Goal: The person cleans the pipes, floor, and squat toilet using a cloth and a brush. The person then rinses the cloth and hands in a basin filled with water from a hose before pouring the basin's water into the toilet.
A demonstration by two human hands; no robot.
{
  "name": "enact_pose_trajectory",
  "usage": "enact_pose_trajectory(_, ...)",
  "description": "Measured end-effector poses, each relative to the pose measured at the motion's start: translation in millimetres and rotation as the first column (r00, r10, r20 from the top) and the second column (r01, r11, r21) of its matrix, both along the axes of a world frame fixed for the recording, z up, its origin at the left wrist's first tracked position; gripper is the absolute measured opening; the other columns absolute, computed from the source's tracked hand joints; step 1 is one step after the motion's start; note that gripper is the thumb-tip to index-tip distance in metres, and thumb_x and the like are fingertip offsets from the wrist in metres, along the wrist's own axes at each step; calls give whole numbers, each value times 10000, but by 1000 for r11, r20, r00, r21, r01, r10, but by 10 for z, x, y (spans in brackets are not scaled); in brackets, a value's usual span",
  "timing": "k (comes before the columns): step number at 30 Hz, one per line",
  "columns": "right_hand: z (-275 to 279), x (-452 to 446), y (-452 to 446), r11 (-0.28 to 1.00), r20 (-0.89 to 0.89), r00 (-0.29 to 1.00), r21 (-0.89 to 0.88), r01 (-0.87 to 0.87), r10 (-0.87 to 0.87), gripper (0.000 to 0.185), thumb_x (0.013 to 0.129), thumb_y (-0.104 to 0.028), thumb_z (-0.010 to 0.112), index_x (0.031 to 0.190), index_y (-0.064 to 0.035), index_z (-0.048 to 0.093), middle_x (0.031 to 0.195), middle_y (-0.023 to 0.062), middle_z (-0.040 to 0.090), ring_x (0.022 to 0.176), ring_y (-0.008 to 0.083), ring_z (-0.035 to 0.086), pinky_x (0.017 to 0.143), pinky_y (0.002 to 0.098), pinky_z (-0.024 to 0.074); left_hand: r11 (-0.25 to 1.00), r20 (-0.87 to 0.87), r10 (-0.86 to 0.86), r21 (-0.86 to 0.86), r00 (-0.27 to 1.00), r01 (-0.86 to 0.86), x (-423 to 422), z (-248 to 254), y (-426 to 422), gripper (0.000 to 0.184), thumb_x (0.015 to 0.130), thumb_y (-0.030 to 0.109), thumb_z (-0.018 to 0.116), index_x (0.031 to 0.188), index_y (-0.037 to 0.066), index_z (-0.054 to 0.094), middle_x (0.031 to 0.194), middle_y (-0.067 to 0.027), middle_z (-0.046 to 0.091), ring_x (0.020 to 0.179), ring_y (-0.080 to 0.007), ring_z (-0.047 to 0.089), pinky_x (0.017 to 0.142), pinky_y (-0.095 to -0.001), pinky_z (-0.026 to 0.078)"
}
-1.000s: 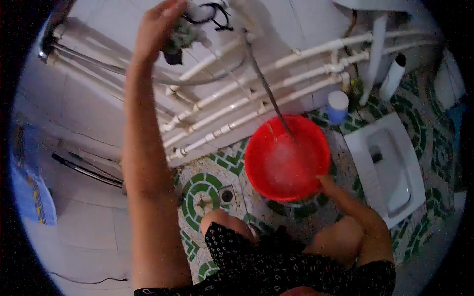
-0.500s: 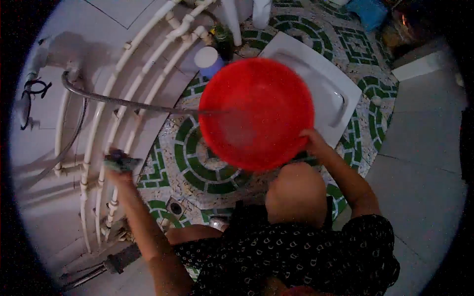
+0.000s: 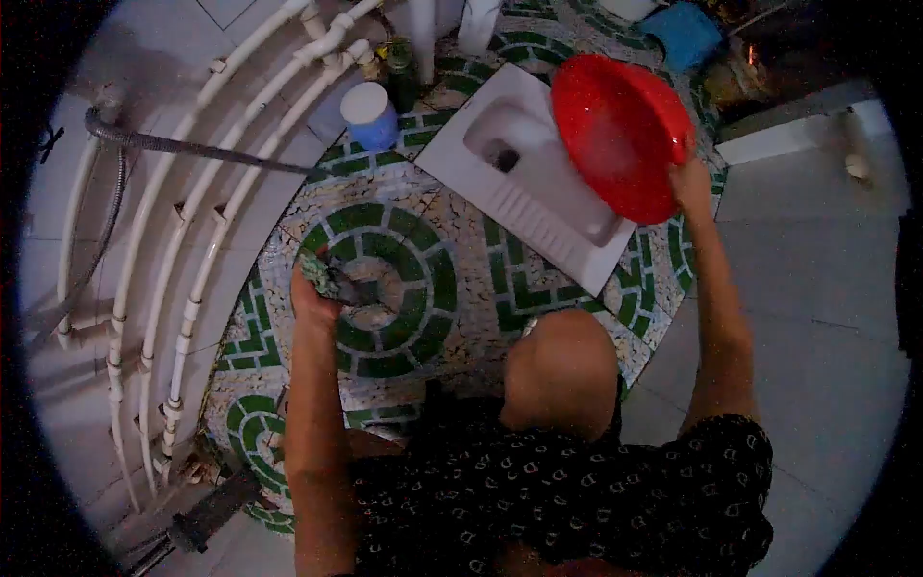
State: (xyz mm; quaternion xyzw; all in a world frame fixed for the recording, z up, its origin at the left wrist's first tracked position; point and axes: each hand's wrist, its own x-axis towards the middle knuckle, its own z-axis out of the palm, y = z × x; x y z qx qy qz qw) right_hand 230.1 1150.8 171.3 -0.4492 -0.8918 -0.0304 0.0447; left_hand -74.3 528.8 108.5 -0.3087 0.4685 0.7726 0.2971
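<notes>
A red plastic basin (image 3: 615, 144) is tilted over the right part of the white squat toilet (image 3: 538, 212). My right hand (image 3: 690, 181) is closed on the basin's right rim. Low over the patterned floor, my left hand (image 3: 315, 293) is closed around a crumpled greenish-grey cloth (image 3: 325, 277). The cloth's darker lower end is blurred. The toilet's drain hole shows to the left of the basin.
White pipes (image 3: 197, 255) run along the left wall, with a grey flexible hose (image 3: 192, 146) reaching across them. A blue tub with a white lid (image 3: 370, 117) stands left of the toilet. A blue object (image 3: 683, 38) lies at the back right.
The basin has moved right and away from me with my right hand and is now tilted, uncovering the toilet. My left hand has moved right, off the pipes, still holding the cloth.
</notes>
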Motion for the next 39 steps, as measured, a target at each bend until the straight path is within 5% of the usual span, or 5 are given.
enact_pose_trajectory(19,369,-446,-386,977,-232,949,35,-213,215,449,855,-118,707,1294,-31,667,1027,217,755,791,340,733,684,418,563,999,50,32,5,998,-32,-93,312,-227,352,1022,319,484,1141,78,711,1192,-122,716,1079,-334,649,961,-509,517)
enact_pose_trajectory(28,-1910,-1267,-2474,-162,-257,935,-940,-301,-243,419,849,-177,718,1196,57,698,1020,79,736,900,214,703,771,397,583,975,15,62,213,998,-64,-116,30,-352,553,1081,451,348,1393,61,587,1307,-131,671,1176,-347,624,1049,-544,479)
enact_pose_trajectory(33,-1342,-1824,-3504,-193,-459,884,-863,-467,-84,598,955,-358,696,1418,-11,546,1186,95,701,1093,220,655,902,409,548,539,-416,-175,718,892,440,-240,-776,-958,643,1068,548,381,1461,60,525,1382,-140,624,1267,-359,572,1106,-569,436)
enact_pose_trajectory(36,-1579,-2261,-3256,-6,-516,816,-846,-533,260,573,987,-433,674,1393,-40,578,1160,100,715,1045,217,671,883,395,553,985,-73,-138,-110,988,130,132,219,-569,701,1032,604,448,1481,70,514,1423,-142,603,1306,-370,548,1124,-572,417)
enact_pose_trajectory(39,-341,-2912,-3316,263,-423,819,-801,-538,389,447,1024,-348,628,1329,-22,628,1110,89,728,925,170,683,826,355,563,961,-149,-277,-24,949,277,-263,-786,-1031,695,1009,587,522,1483,79,522,1472,-118,578,1342,-330,529,1122,-514,426)
